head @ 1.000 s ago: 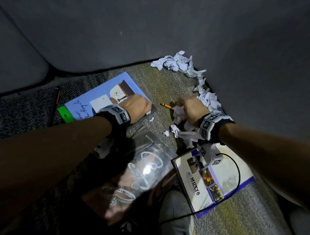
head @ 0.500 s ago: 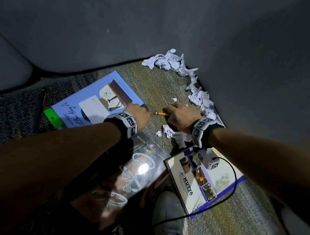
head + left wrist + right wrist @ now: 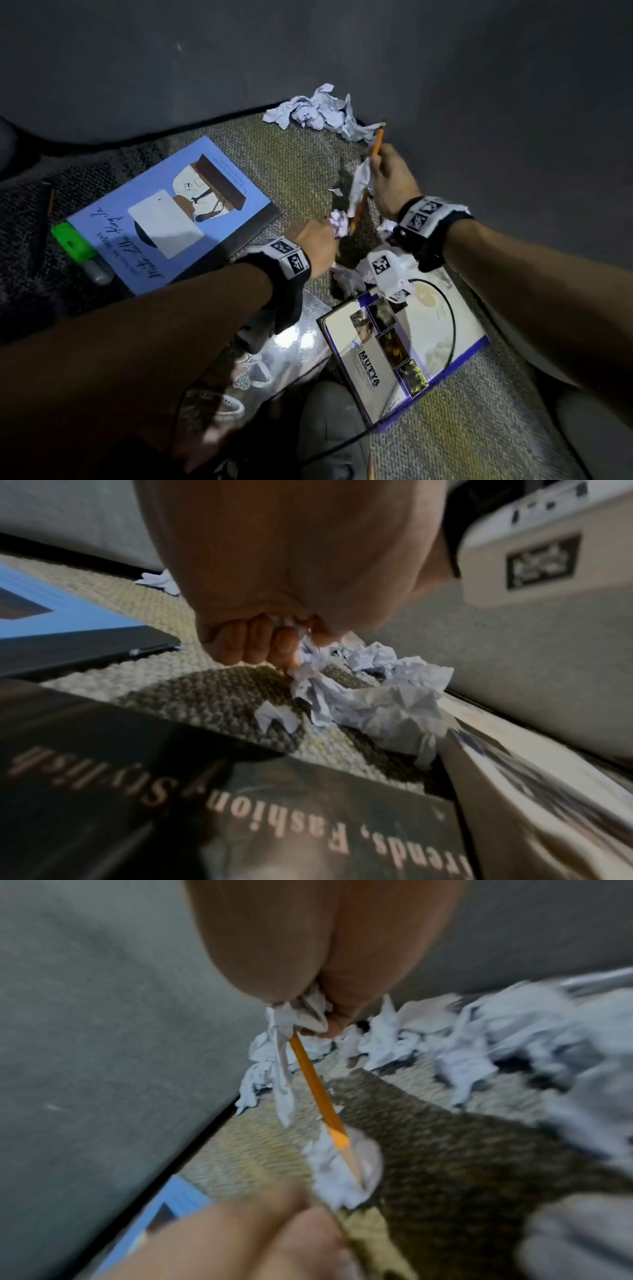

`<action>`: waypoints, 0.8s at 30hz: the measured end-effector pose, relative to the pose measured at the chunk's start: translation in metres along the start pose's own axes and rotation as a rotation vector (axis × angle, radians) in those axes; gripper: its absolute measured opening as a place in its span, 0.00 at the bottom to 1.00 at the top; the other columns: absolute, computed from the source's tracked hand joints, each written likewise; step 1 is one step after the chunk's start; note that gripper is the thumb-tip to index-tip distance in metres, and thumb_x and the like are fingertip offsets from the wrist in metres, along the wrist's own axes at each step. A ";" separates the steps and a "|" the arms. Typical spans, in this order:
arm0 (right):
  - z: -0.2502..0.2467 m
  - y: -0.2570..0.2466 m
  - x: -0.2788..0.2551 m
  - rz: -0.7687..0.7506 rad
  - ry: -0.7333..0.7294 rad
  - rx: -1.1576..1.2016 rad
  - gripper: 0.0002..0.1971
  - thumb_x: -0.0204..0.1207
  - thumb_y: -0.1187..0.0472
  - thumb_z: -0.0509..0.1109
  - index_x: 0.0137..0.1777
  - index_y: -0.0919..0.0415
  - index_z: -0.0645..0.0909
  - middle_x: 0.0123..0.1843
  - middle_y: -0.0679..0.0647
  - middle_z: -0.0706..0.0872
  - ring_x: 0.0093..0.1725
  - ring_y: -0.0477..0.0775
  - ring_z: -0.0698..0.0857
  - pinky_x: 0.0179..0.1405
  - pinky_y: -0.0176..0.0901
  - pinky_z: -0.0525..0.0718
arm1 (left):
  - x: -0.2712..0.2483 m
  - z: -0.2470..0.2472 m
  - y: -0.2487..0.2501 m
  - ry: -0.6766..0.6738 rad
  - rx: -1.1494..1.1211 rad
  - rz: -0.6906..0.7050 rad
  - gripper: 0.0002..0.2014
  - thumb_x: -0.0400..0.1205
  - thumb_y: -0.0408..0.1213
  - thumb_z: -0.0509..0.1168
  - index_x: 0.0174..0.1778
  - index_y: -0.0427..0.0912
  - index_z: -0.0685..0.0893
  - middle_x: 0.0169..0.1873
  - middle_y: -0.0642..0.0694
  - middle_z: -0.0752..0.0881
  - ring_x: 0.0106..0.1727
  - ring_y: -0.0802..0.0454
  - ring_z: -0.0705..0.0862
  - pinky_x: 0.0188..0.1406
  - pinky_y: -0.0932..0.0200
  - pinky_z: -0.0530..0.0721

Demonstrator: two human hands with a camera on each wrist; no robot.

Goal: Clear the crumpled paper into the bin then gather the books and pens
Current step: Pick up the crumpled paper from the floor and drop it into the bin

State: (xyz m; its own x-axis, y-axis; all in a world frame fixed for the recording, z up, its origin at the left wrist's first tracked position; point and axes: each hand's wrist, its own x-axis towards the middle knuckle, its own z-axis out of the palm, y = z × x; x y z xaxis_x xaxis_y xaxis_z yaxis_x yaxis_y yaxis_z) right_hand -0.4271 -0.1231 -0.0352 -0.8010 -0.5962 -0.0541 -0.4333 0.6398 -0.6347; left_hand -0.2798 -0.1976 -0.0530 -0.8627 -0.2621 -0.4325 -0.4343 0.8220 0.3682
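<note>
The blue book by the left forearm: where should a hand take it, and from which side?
Take the blue book at its near right corner or dark right edge, coming in from the right over the bare carpet. It lies flat, so fingers must slide under an edge, and that side is free. The far left edge is crowded by a green marker.

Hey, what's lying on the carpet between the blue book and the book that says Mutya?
In the head view, loose crumpled paper lies on the carpet between the blue book and the Mutya book, under the left hand.
</note>
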 end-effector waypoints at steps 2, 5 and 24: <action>0.009 -0.014 0.004 0.002 -0.026 0.017 0.15 0.85 0.62 0.57 0.67 0.66 0.74 0.47 0.55 0.84 0.47 0.54 0.82 0.48 0.41 0.74 | -0.001 0.008 -0.001 -0.009 -0.047 -0.075 0.15 0.82 0.45 0.61 0.56 0.37 0.78 0.50 0.39 0.83 0.55 0.38 0.84 0.44 0.54 0.79; 0.010 -0.018 0.010 0.102 -0.055 -0.111 0.20 0.83 0.66 0.58 0.74 0.65 0.69 0.65 0.63 0.81 0.64 0.63 0.80 0.63 0.48 0.75 | -0.002 0.013 -0.005 0.002 0.024 -0.123 0.29 0.76 0.55 0.68 0.63 0.38 0.71 0.60 0.37 0.82 0.60 0.38 0.82 0.52 0.49 0.81; 0.011 0.002 0.024 0.043 -0.253 -0.446 0.16 0.80 0.47 0.65 0.59 0.59 0.79 0.56 0.61 0.85 0.56 0.63 0.83 0.48 0.43 0.78 | 0.009 0.013 -0.015 -0.072 0.370 0.206 0.20 0.87 0.53 0.49 0.69 0.44 0.60 0.65 0.33 0.71 0.59 0.33 0.78 0.52 0.44 0.77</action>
State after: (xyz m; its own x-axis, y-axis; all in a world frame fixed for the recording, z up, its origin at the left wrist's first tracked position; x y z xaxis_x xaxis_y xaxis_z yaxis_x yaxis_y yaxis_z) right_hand -0.4431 -0.1414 -0.0466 -0.7209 -0.6281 -0.2928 -0.5803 0.7781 -0.2406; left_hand -0.2780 -0.2056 -0.0733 -0.8959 -0.0479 -0.4417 -0.1210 0.9829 0.1388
